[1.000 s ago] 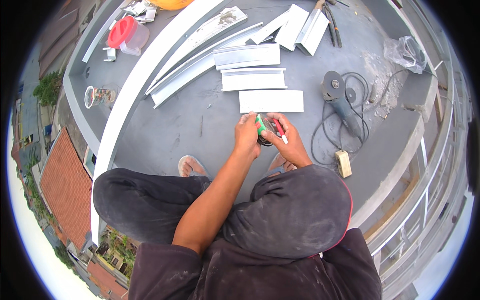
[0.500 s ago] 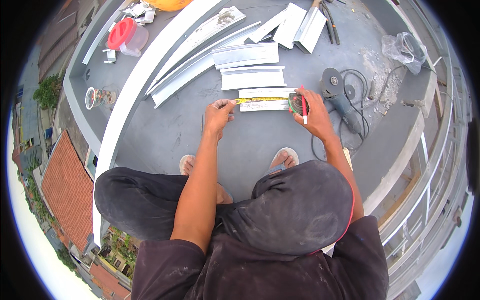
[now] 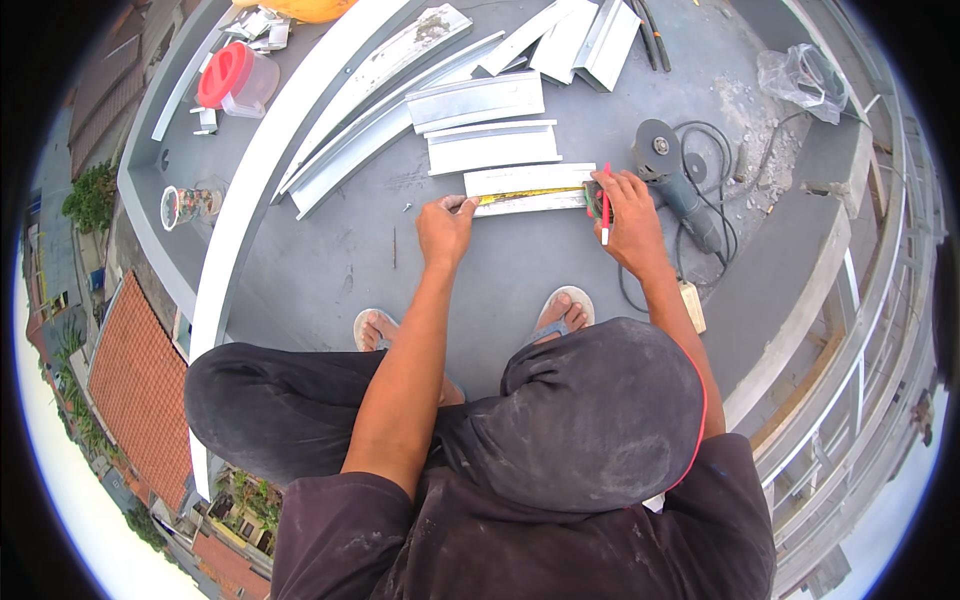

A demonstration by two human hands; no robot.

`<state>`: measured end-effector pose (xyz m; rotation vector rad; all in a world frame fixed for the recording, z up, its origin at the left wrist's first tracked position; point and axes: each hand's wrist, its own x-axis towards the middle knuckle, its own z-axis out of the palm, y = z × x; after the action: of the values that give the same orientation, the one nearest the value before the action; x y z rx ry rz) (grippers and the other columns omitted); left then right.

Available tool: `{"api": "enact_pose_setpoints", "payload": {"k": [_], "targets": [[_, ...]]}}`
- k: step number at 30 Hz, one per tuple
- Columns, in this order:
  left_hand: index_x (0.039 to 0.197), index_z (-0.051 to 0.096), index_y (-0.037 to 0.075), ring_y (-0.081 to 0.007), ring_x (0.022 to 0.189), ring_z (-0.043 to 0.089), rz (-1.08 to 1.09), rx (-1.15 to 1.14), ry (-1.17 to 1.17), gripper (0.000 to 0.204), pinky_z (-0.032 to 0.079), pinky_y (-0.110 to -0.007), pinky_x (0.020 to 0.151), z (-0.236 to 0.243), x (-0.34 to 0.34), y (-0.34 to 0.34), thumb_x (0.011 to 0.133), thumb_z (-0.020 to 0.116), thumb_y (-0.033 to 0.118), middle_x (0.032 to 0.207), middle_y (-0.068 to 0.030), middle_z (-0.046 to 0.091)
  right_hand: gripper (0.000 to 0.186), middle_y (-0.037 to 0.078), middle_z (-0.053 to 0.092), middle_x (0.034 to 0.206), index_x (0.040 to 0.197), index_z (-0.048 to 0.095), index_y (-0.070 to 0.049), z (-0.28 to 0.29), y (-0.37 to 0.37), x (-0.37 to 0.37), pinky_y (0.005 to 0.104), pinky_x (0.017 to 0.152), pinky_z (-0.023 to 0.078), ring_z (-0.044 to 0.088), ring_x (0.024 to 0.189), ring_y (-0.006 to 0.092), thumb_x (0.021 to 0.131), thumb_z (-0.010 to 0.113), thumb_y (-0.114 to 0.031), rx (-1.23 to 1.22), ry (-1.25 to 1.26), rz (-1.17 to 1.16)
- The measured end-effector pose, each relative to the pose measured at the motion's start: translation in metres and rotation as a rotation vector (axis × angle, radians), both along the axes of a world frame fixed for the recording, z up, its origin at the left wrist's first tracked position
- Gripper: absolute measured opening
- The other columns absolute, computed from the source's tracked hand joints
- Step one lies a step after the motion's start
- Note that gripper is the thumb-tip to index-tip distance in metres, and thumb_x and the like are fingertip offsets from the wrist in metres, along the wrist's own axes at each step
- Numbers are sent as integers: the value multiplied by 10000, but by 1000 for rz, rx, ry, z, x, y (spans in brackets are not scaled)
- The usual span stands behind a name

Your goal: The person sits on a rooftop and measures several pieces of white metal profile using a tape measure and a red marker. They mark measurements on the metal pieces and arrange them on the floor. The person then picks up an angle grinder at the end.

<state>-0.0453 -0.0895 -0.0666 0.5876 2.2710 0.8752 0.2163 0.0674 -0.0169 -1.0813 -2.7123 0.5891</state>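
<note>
My left hand [image 3: 445,229] pinches the free end of a yellow tape measure [image 3: 535,196] at the left end of a short metal channel piece [image 3: 530,180]. The blade runs along the channel to the tape's case, which sits in my right hand [image 3: 630,222] at the other end. A red and white pencil-like stick [image 3: 606,212] is also held between the right fingers, pointing down toward me. The case is mostly hidden by those fingers. The channel lies on the grey floor in front of my feet.
Several cut metal channels [image 3: 478,100] lie beyond. An angle grinder [image 3: 680,190] with its cable rests at right, near rubble and a plastic bag [image 3: 803,82]. A long white curved-looking beam [image 3: 240,200] crosses the left, past which stand a red-lidded container [image 3: 240,80] and a cup [image 3: 190,205].
The tape blade is drawn out longer, and my hands are a little farther apart. It now spans nearly the whole channel. The whole view has shifted slightly.
</note>
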Motion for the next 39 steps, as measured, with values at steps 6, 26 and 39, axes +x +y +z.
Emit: {"api": "enact_pose_setpoints", "payload": {"k": [6,26,39], "targets": [[1173,806,-57,-331,1015,783,-26,-24,-35,430,580,-426,913,0,-5,3,950,810,310,1060,-254,811,766,148,628,1426,1479,577,-110,-3,-10,-3,528,1107,478,518,1373,429,749,805,-65,26,-54,-28],[1178,781,-80,-338,993,793,-33,-15,-63,377,590,-417,916,0,5,1,950,789,220,1068,-247,811,763,151,636,1463,1533,554,-122,5,-17,-17,508,1199,386,517,1435,360,814,808,-89,156,-114,79],[1169,795,-80,-325,971,807,-8,-37,-60,365,612,-397,904,-2,3,6,922,828,188,1056,-242,818,213,124,794,966,1116,762,-9,-23,-84,-62,335,819,586,760,908,202,936,772,-123,-496,507,-108]]}}
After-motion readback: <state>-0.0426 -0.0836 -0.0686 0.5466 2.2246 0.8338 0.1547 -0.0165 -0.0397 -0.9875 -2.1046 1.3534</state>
